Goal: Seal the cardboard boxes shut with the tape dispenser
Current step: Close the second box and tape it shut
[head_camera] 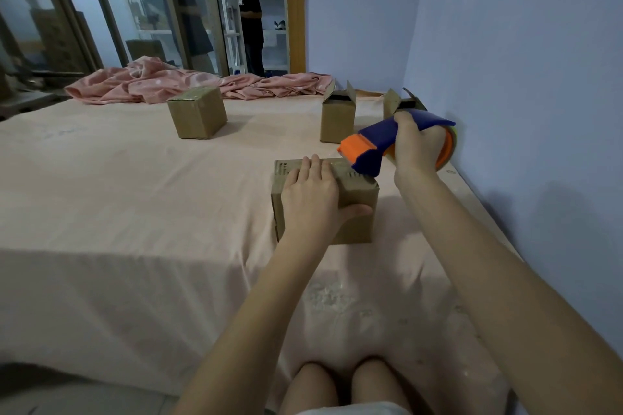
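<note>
View from head cam, looking down at a pink-sheeted bed [135, 212]. Near box [357, 209] at centre, flaps down, w/ left hand [312, 194] laid flat on top, fingers straight, thumb hooked over the front face. Right hand [416, 145] wrapped round the tape dispenser [377, 141], just above the box's far right corner; touching or not, can't tell. Dispenser's long axis roughly level, orange nose pointing left and slightly down, tape roll at right end by the wall.

Progress, as a guess: far-left box [197, 113] closed, prob. taped. Two boxes at back right [337, 118] [397, 104] w/ flaps up, not yet sealed. Near box in hand now; about halfway.
</note>
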Motion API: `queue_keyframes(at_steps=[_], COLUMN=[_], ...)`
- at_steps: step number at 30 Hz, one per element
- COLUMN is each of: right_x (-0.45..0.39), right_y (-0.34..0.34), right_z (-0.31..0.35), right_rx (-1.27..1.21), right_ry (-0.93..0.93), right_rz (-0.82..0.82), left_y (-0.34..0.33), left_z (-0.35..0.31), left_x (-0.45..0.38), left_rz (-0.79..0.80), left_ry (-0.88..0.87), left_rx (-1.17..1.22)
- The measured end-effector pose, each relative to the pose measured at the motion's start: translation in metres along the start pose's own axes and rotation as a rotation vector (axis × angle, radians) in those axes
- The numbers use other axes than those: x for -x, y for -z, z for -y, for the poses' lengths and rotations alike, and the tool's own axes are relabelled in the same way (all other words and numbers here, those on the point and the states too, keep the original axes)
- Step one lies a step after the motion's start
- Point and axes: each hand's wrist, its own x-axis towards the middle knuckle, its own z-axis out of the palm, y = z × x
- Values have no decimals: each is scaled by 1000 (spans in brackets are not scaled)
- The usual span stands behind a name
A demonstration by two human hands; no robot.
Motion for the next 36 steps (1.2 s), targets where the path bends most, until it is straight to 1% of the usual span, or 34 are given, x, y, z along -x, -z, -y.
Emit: queue_keyframes(at_steps=[2, 4, 7, 11, 16, 21, 26, 28, 30, 32, 36], right_x=[-9, -19, -24, -21, -23, -23, -23, -22, -21, -17, -15], right_y=[13, 27, 35, 28, 26, 29, 30, 28, 25, 21, 19], right_z=[6, 12, 10, 7, 1, -13, -21, -23, -28, -32, -35], right_rx=[-49, -11, 78, 174, 284, 282, 241, 235, 220, 196, 160], right_ry=[13, 68, 144, 210, 254, 200, 127, 108, 91, 62, 31], right_rz=[-61, -89, -89, -82, -60, -87, -109, -114, -111, -117, -134], left_y=[-1, 0, 0, 2, 5, 10, 19, 21, 20, 15, 5], left_z=[0, -1, -2, -2, -2, -5, -7, -14, -25, -33, -34], left_x=[1, -1, -5, -4, -3, -5, -14, -19, -20, -20, -18], left_rz=[-5, 9, 32, 43, 61, 88, 156, 135, 143, 168, 136], left_ry=[2, -8, -22, -26, -53, -53, -68, -141, -201, -207, -188], left_rx=[4, -4, 4, 6, 11, 7, -31, -66, 10, 60, -19])
